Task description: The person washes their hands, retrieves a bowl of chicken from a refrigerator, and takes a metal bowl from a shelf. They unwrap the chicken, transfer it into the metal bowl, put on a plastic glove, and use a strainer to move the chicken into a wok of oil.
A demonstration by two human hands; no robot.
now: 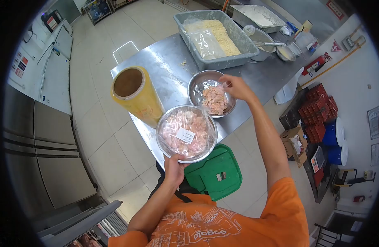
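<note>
My left hand (pixel 174 169) is closed on the near rim of a steel bowl (pixel 159 142) of pale pink raw meat pieces (pixel 179 119). Clear plastic film covers that bowl, and a white printed label (pixel 185 135) lies on top. Just beyond stands a second steel bowl (pixel 196 84), with a smaller heap of similar meat (pixel 214 100) in it. At its right rim my right hand (pixel 235 87) has its fingers pinched on what looks like clear plastic film; the fingertips are partly hidden. Loose film also shows between the two bowls.
A large yellow roll with a hollow core (pixel 142 99) stands left of the bowls on the steel table (pixel 164 53). Behind are a grey tub (pixel 222 62) of yellowish crumbs and a tray of white powder (pixel 259 16). Below the table edge is a green lid (pixel 216 171).
</note>
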